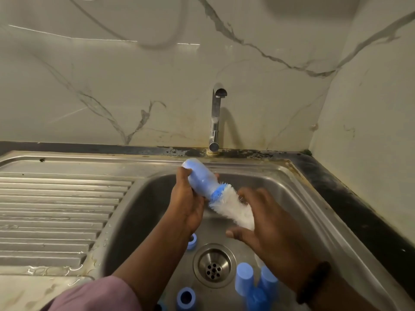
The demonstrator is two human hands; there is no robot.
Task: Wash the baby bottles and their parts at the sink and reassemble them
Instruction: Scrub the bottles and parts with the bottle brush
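Over the sink basin (292, 194) my left hand (187, 198) grips a pale blue baby bottle (201, 178), tilted with its base up and left and its mouth down and right. A bottle brush (233, 208) with white and blue bristles sticks out of the bottle's mouth. My right hand (269, 230) holds the brush's lower end; its handle is hidden by the hand. On the basin floor lie a blue collar ring (192, 241), another blue ring (186, 298), a blue cap (244, 279) and more blue parts (261, 292).
The chrome faucet (216, 117) stands behind the basin with no water visibly running. The drain (214, 265) sits in the basin's middle. A wet ridged drainboard (58, 212) stretches to the left. Marble-patterned walls close off the back and right.
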